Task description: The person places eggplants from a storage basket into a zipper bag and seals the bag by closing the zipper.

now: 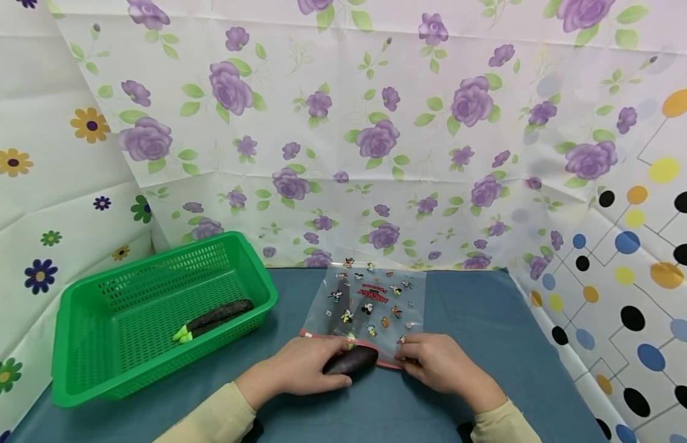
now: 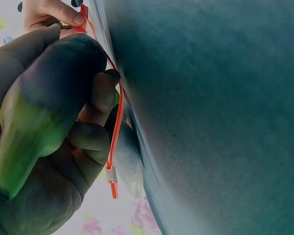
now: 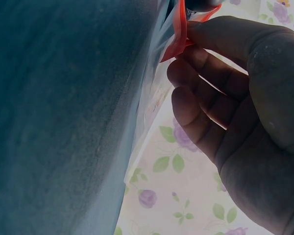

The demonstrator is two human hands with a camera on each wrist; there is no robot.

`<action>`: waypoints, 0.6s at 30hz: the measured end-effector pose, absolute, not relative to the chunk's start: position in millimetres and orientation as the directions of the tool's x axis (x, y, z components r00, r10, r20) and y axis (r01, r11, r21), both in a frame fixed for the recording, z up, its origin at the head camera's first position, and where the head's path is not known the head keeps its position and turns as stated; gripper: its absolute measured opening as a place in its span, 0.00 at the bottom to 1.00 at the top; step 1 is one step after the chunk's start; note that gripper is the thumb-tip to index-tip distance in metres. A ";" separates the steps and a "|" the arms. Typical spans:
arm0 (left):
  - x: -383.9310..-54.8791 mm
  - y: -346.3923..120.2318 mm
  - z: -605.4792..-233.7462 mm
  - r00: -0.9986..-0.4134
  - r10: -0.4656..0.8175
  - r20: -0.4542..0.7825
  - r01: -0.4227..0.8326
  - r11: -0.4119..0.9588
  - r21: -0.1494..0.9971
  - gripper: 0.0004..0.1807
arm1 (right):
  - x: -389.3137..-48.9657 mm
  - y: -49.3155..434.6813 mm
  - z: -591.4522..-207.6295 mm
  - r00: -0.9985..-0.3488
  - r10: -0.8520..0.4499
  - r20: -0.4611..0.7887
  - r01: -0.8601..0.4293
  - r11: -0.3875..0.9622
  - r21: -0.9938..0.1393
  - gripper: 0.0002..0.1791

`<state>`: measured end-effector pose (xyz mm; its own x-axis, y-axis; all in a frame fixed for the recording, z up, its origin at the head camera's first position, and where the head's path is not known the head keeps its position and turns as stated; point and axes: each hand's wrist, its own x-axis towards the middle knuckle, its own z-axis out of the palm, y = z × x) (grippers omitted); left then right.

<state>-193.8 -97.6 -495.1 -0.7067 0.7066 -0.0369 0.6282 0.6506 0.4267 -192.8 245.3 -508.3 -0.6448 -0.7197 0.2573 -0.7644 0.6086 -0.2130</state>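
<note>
eggplants at a clear bag, work judged to be part done; on every clock face, twelve points to the flowered sheet (image 1: 343,215) at the back. the left hand (image 1: 299,367), at the bag's eight o'clock, has its fingers wrapped about a dark eggplant (image 1: 351,362). this one lies at the bag's seven o'clock, by the mouth; most of it is outside, and whether any part is past the edge i cannot tell. the right hand (image 1: 440,363), at four o'clock, pinches the end of the red strip (image 2: 118,122) between thumb and fingertips, the other fingers loosely bent.

containers: the bag (image 1: 371,301) lies on the blue cloth (image 1: 465,307), its mouth toward six o'clock. through its printed film i make out a long dark form (image 1: 339,307) with green near the mouth, probably an eggplant already packed. the white slider (image 2: 111,175) sits at the strip's left end. the green basket (image 1: 155,367), at the bag's nine o'clock, holds what look like two more eggplants (image 1: 221,312), toward its own four o'clock, stems pointing to eight. left to do, by my judgement: seating the held one, perhaps adding those two, and closing the strip.
</note>
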 end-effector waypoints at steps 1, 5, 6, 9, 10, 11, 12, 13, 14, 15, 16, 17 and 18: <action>-193.8 -97.6 -495.4 -0.710 0.704 -0.035 0.625 0.652 0.429 0.38 | -192.6 245.2 -508.3 -0.645 -0.720 0.257 -0.764 0.609 -0.213 0.08; -194.0 -96.8 -496.4 -0.718 0.695 -0.034 0.615 0.657 0.436 0.38 | -192.4 244.8 -508.0 -0.647 -0.720 0.253 -0.763 0.611 -0.211 0.08; -193.9 -96.5 -496.6 -0.720 0.693 -0.037 0.611 0.658 0.439 0.38 | -192.4 244.7 -508.0 -0.647 -0.720 0.252 -0.763 0.612 -0.210 0.08; -193.5 -95.4 -496.3 -0.729 0.683 -0.047 0.593 0.664 0.455 0.36 | -192.6 244.6 -508.0 -0.648 -0.720 0.249 -0.762 0.614 -0.206 0.08; -193.4 -95.0 -496.1 -0.732 0.679 -0.051 0.587 0.667 0.459 0.35 | -192.7 244.7 -508.0 -0.648 -0.720 0.249 -0.761 0.615 -0.205 0.08; -193.3 -94.7 -496.4 -0.736 0.675 -0.054 0.580 0.670 0.464 0.34 | -192.6 244.6 -508.1 -0.649 -0.720 0.248 -0.761 0.615 -0.205 0.08; -193.1 -94.3 -496.5 -0.740 0.670 -0.056 0.573 0.672 0.469 0.34 | -192.6 244.6 -508.1 -0.649 -0.719 0.247 -0.761 0.616 -0.205 0.08; -192.9 -94.2 -496.4 -0.744 0.666 -0.059 0.566 0.674 0.475 0.33 | -192.7 244.6 -508.0 -0.650 -0.719 0.247 -0.760 0.616 -0.205 0.08; -192.8 -94.0 -496.7 -0.748 0.661 -0.062 0.558 0.677 0.481 0.32 | -192.7 244.5 -507.9 -0.650 -0.719 0.246 -0.760 0.616 -0.207 0.08; -192.6 -93.8 -496.9 -0.752 0.656 -0.063 0.552 0.680 0.484 0.31 | -192.7 244.5 -507.8 -0.650 -0.719 0.245 -0.760 0.616 -0.208 0.08; -192.4 -93.7 -497.0 -0.756 0.651 -0.064 0.546 0.682 0.487 0.30 | -192.6 244.5 -507.8 -0.651 -0.719 0.244 -0.759 0.616 -0.210 0.08; -192.3 -93.7 -497.0 -0.760 0.646 -0.064 0.541 0.685 0.489 0.29 | -192.5 244.5 -507.9 -0.652 -0.718 0.244 -0.759 0.616 -0.211 0.08; -192.0 -93.8 -496.7 -0.763 0.643 -0.062 0.538 0.686 0.490 0.28 | -192.5 244.5 -507.9 -0.652 -0.718 0.243 -0.758 0.616 -0.213 0.09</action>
